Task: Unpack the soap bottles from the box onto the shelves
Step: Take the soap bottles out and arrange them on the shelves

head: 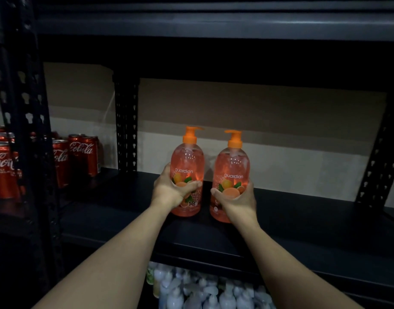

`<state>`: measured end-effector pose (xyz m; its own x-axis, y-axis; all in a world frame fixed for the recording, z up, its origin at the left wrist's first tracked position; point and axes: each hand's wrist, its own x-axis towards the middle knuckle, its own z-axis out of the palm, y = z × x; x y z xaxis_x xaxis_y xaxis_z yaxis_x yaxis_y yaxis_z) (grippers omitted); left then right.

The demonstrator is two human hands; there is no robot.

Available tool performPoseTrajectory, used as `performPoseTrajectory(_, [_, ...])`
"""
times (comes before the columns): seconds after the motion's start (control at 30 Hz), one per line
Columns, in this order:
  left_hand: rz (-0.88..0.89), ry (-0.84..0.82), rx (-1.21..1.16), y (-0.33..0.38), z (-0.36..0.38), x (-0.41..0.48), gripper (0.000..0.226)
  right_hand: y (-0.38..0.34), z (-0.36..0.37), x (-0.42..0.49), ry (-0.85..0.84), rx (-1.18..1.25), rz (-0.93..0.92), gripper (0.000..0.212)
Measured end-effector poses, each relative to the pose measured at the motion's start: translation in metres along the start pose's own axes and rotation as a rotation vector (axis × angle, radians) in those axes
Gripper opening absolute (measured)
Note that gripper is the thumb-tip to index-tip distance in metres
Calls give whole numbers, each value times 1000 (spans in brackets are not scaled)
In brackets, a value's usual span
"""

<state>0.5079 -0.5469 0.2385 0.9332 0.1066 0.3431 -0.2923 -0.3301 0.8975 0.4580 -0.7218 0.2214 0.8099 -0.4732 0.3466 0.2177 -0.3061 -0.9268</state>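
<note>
Two orange soap bottles are seen upright at the centre of the frame, side by side and just apart, on the dark shelf. On the left soap bottle the word "guardian" is printed in white above a citrus-fruit picture. The same word and picture are carried by the right soap bottle. Each bottle is capped with an orange pump; the smaller print cannot be read.

The left bottle is gripped low on its body by the left hand, with the thumb curled across the label. The right bottle is gripped likewise by the right hand. Both forearms are extended from the lower edge of the frame.

Red cans marked "Coca-Cola" are stacked at the left. Pale pump bottles are stored at bottom centre.
</note>
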Motion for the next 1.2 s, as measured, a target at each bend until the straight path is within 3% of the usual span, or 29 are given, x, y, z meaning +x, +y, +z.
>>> performPoseTrajectory(0.2, [-4,-13,1,1,0,0,88,7,4,1,-93,19,1,95])
performPoseTrajectory(1.2, [-39,-47,-18,5,2,0,93,15,8,4,-80,-5,-42,99])
